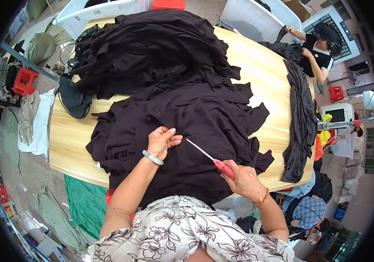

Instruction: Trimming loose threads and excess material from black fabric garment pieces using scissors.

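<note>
In my right hand [242, 181] is a red-handled tool with a thin metal shaft [202, 150], much like a screwdriver. Its shaft points up and left, and the tip is just right of my left hand's fingers. My left hand [163, 142], with a pale bangle on the wrist, is closed over the dark cloth. Its thumb is near the curled fingers, and whatever they pinch is too small to make out. Beneath both hands spreads a wide heap of dark cloth pieces [182, 113], layered and wrinkled, with jagged edges on the right.
A second dark cloth pile [152, 48] covers the table's far side. On the wooden table [73, 144], a long strip of dark cloth [299, 126] lies along the right edge. A black bag-like item [74, 97] hangs at the left. A co-worker [320, 52] handles dark cloth at far right.
</note>
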`<control>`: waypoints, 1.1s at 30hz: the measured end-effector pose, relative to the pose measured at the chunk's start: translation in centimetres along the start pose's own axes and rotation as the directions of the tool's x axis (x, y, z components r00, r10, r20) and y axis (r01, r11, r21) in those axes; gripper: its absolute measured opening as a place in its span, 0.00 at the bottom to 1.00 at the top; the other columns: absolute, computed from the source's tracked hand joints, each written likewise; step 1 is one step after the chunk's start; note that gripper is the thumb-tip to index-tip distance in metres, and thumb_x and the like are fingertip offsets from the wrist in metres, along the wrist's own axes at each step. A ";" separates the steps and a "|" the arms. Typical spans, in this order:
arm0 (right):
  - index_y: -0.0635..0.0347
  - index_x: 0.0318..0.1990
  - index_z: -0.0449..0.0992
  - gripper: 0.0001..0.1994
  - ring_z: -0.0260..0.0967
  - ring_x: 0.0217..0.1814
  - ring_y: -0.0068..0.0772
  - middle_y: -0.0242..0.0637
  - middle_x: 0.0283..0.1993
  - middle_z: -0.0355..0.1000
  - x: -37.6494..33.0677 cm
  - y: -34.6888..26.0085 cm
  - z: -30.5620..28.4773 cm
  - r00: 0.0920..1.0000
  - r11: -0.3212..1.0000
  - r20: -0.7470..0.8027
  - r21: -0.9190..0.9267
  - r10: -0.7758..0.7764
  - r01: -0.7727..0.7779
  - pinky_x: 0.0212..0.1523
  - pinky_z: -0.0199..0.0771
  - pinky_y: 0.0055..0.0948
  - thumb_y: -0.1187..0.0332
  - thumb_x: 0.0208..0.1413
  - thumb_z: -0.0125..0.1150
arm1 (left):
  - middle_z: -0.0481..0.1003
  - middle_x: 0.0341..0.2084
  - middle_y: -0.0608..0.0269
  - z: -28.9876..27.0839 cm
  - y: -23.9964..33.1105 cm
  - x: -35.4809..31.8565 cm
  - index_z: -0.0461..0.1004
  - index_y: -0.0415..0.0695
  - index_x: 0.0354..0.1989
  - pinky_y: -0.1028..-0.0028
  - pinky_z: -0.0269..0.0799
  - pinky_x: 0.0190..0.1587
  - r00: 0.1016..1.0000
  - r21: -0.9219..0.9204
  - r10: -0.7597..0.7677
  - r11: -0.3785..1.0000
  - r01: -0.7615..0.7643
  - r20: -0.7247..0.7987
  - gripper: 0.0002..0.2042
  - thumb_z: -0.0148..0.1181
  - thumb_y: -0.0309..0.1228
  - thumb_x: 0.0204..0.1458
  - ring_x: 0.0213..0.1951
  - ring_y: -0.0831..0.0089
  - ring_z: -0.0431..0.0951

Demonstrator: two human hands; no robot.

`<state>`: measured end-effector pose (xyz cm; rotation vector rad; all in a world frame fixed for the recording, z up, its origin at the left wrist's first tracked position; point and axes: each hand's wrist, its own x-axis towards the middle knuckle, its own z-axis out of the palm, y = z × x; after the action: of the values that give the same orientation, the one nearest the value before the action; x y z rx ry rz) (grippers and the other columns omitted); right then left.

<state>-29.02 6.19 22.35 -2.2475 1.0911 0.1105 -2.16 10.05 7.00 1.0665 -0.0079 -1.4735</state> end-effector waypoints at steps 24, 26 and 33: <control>0.53 0.59 0.65 0.26 0.73 0.46 0.47 0.44 0.43 0.74 -0.6 -0.1 0.0 0.996 0.999 0.082 0.010 -0.047 0.047 0.45 0.72 0.41 0.75 0.51 0.59 | 0.81 0.37 0.55 -2.1 3.9 0.5 0.74 0.44 0.45 0.73 0.83 0.29 0.954 -0.279 -0.032 0.953 0.119 0.297 0.17 0.52 0.47 0.62 0.33 0.62 0.84; 0.53 0.59 0.65 0.25 0.73 0.46 0.48 0.45 0.43 0.74 -0.5 0.2 0.5 0.997 0.998 0.060 0.037 -0.047 0.045 0.45 0.72 0.41 0.75 0.52 0.59 | 0.80 0.36 0.55 -2.4 4.8 1.4 0.75 0.45 0.43 0.73 0.84 0.30 0.956 -0.259 -0.095 0.951 0.169 0.277 0.17 0.56 0.47 0.60 0.32 0.63 0.83; 0.55 0.57 0.67 0.21 0.74 0.44 0.49 0.46 0.44 0.74 0.9 -0.8 0.5 0.998 0.998 -0.044 0.026 -0.053 0.054 0.45 0.73 0.42 0.71 0.55 0.59 | 0.70 0.21 0.72 0.0 4.7 3.0 0.70 0.47 0.31 0.84 0.61 0.17 0.999 0.097 0.043 0.994 -0.041 -0.015 0.07 0.64 0.30 0.56 0.17 0.82 0.70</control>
<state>-27.77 6.24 22.12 -2.2622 1.0480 0.0252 2.02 6.56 7.92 1.1505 -0.0895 -1.4380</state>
